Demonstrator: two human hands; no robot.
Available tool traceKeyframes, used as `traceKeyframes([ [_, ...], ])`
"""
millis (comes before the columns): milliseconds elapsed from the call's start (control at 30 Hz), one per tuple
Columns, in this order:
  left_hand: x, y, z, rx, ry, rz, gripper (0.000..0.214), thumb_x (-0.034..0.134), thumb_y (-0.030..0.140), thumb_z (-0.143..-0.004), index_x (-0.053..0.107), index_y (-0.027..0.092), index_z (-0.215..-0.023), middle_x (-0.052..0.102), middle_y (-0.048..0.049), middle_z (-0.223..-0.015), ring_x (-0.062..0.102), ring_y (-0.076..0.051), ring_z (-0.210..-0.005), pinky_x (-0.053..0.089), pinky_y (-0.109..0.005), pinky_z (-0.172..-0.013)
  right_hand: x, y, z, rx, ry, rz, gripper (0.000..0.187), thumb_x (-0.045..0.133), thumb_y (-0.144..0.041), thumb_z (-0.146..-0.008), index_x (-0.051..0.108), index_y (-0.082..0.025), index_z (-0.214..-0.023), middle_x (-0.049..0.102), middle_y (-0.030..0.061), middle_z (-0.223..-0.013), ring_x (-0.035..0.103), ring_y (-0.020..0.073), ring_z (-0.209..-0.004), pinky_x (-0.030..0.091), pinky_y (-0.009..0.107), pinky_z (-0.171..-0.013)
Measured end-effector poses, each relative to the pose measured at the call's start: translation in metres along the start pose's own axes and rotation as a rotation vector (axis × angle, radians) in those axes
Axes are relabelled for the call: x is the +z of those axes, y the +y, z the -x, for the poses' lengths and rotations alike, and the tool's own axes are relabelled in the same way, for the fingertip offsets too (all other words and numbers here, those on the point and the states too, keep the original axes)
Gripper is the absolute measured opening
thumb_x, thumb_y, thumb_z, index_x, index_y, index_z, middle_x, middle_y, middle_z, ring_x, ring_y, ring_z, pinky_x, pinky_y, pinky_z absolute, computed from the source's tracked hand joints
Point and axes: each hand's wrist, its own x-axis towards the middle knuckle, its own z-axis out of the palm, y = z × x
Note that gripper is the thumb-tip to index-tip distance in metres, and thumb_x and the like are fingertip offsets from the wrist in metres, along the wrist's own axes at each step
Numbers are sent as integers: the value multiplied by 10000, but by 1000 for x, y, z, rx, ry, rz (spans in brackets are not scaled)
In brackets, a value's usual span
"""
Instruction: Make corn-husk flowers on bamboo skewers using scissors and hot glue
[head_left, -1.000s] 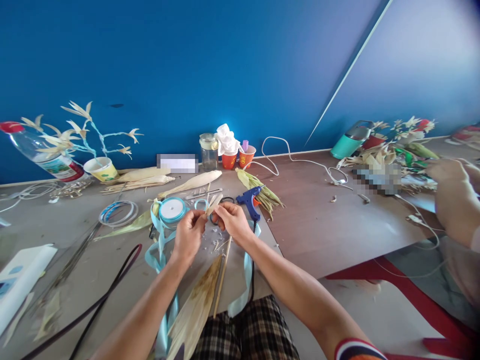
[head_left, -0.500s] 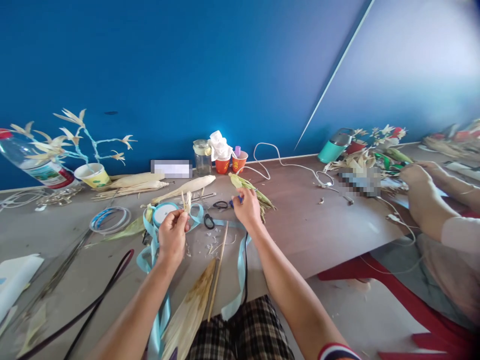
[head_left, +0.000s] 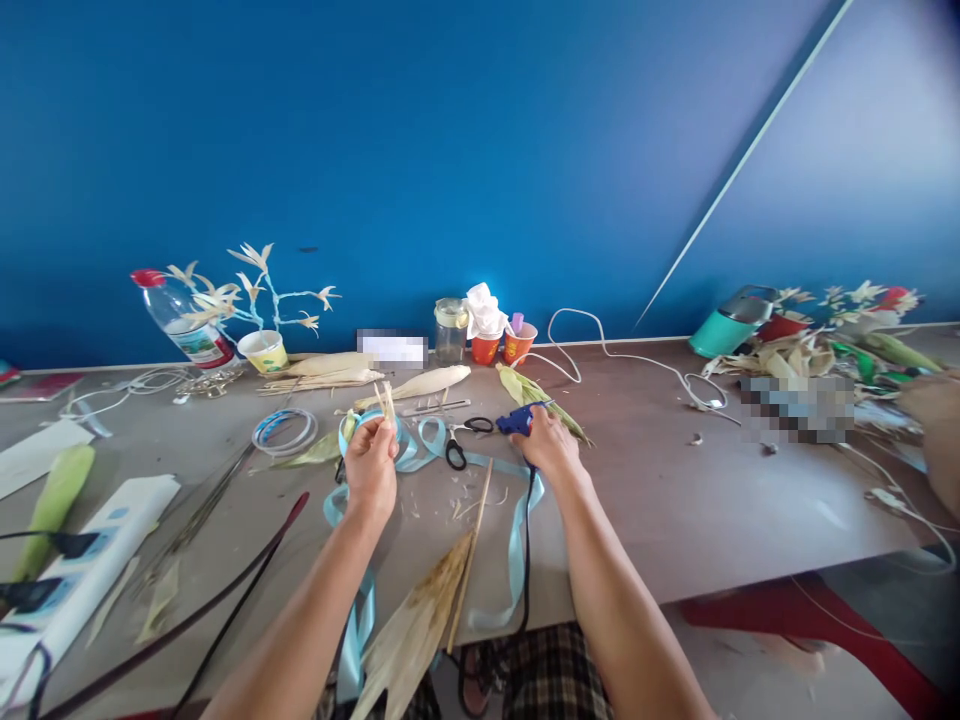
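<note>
My left hand [head_left: 373, 470] pinches a small folded strip of pale corn husk [head_left: 385, 402], which sticks up above the fingertips. My right hand [head_left: 551, 445] is closed round a blue hot glue gun [head_left: 516, 420] low over the table; the fingers partly hide it. A black cord [head_left: 527, 550] runs down from the gun to the table's front edge. Black-handled scissors [head_left: 469, 438] lie left of the gun. Light blue ribbon [head_left: 517, 545] curls between and below my hands. A large dry husk [head_left: 424, 620] and a thin stick [head_left: 471, 550] are nearest me.
A husk-flower arrangement in a yellow cup [head_left: 264, 352] stands by a tilted plastic bottle [head_left: 184, 325]. Red paper cups [head_left: 519, 345] and a glass jar [head_left: 451, 335] line the wall. A power strip [head_left: 97, 560] lies left; another person's hand [head_left: 934, 425] shows far right.
The view has swung left, so the scene sits further right. The glue gun now shows more clearly in my right hand. My left hand still pinches the husk strip.
</note>
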Motion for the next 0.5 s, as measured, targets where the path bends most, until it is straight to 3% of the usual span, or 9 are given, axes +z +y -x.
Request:
traceKeyframes([
  [133,0,-2,-1,16,33,14,242,731,317,-649,561,171,-740,484,52,-614,414,-51,-505,331,-200,-496,-1,-1,4,19,11,11,635,640,-388,-754,425,-162,-1307,476,203,-1230,509,352,-1157,419,440,-890],
  [267,0,-3,-1,10,38,-10,241,729,324,-651,572,167,-745,503,47,-616,442,-57,-511,362,-207,-512,5,-1,3,-3,-35,-29,734,678,-373,-717,357,-158,-1341,437,210,-1239,569,326,-1076,443,403,-845],
  [367,0,-4,-2,6,27,-9,236,725,321,-653,578,165,-753,504,51,-611,448,-54,-511,371,-203,-522,9,-1,1,-3,-40,-23,721,652,-322,-733,329,-146,-1354,459,209,-1227,603,305,-1023,452,384,-821],
  [500,-1,-6,-2,16,21,-5,224,719,312,-659,573,167,-745,502,53,-614,445,-49,-505,366,-197,-522,11,-3,1,-34,42,-28,632,557,-246,-785,320,-103,-1354,541,201,-1166,587,301,-1068,444,376,-852],
])
